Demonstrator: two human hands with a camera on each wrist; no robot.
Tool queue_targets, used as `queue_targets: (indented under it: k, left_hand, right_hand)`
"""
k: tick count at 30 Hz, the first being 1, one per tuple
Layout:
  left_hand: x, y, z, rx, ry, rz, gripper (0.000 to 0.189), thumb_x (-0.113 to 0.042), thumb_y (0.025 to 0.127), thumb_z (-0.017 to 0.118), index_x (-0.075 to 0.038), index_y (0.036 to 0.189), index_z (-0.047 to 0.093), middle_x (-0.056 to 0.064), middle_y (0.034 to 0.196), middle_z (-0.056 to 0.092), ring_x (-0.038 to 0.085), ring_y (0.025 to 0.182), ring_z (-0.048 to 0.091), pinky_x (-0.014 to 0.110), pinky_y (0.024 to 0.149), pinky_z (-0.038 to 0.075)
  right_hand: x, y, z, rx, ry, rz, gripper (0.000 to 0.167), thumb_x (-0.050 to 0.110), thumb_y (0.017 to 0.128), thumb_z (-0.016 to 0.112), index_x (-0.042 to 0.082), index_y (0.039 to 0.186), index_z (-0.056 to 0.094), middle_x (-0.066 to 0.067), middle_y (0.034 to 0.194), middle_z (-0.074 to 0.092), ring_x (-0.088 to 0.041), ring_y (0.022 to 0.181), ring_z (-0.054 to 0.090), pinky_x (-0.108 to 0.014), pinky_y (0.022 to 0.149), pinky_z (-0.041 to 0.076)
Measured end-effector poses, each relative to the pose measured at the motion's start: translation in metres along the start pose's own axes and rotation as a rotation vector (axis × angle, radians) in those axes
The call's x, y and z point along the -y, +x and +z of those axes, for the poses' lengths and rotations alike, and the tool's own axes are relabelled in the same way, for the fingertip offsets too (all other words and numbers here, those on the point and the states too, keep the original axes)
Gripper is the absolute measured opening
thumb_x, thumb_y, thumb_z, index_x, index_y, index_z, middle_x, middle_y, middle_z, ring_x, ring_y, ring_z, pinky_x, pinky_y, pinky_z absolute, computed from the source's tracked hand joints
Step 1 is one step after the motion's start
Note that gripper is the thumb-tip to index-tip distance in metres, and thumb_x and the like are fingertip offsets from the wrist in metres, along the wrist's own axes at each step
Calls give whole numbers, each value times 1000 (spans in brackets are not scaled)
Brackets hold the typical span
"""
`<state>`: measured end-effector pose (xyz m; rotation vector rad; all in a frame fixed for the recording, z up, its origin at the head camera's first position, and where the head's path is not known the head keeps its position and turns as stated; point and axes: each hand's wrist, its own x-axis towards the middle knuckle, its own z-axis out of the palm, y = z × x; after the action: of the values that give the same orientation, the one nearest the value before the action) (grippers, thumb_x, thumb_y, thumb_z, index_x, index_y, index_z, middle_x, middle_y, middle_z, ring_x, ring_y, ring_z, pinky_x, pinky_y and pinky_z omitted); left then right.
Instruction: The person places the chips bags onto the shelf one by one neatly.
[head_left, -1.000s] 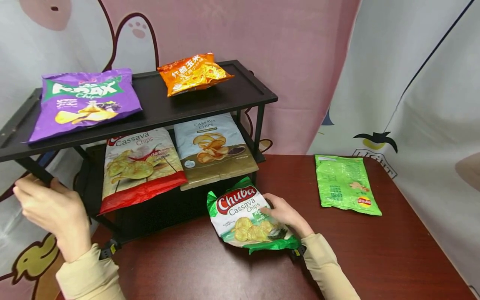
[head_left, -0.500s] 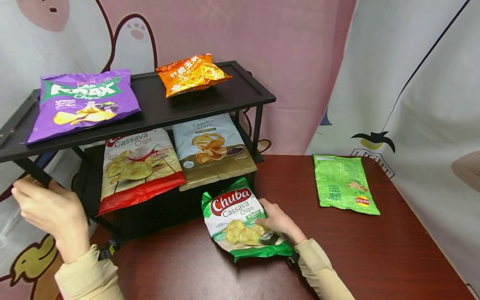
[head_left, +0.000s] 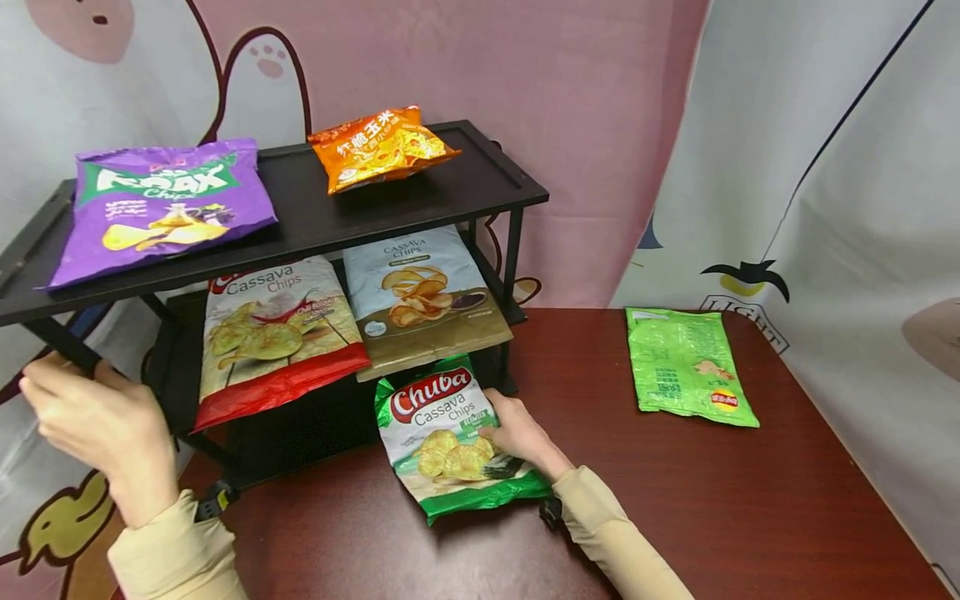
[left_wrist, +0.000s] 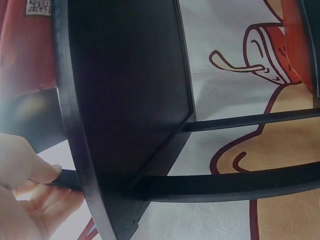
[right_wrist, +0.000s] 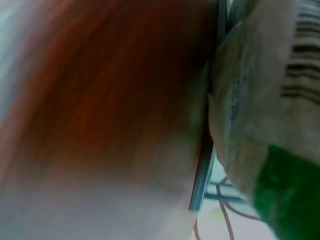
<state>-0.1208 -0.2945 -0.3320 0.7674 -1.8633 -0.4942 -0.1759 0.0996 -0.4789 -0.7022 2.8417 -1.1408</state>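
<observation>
My left hand point(head_left: 101, 425) grips a post at the left end of the black shelf rack point(head_left: 292, 208). In the left wrist view, the thumb and fingers curl round that black post point(left_wrist: 70, 180). My right hand point(head_left: 522, 433) holds the right side of a green-and-white bag of cassava chips point(head_left: 442, 417), thumb on its front. The bag is tilted, above the table by the opening of the rack's bottom level. The right wrist view is blurred and shows the back of the chip bag point(right_wrist: 265, 100) with a barcode; the hand's far fingers are hidden behind the bag.
On the top shelf lie a purple chip bag point(head_left: 165, 204) and an orange snack bag point(head_left: 378, 150). A red-and-cream chip bag point(head_left: 277, 333) and a gold-and-white one point(head_left: 423, 300) fill the middle shelf. A green packet point(head_left: 690, 367) lies on the brown table point(head_left: 675, 500) at right.
My right hand has carried the green-and-white chip bag left, closer to the rack's bottom level, and the bag has turned slightly more upright. My left hand keeps its grip on the post.
</observation>
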Motion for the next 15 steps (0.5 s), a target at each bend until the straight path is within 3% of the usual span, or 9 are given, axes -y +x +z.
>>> queue_targets:
  k: [10, 15]
  left_hand:
    - [4, 0, 1, 13, 18, -11, 38, -23, 98, 34, 0, 126, 45, 30, 117, 51, 58, 97, 48, 58, 88, 34]
    - [4, 0, 0, 18, 13, -11, 39, -25, 98, 35, -1, 126, 45, 30, 118, 51, 59, 96, 48, 58, 88, 34]
  right_hand:
    - [11, 12, 17, -58, 63, -85, 45, -4, 80, 67, 3, 123, 56, -16, 117, 65, -28, 108, 64, -42, 89, 50]
    - [17, 18, 22, -49, 63, 1, 48, 1, 85, 65, 0, 130, 49, -20, 121, 63, -31, 110, 62, -42, 87, 50]
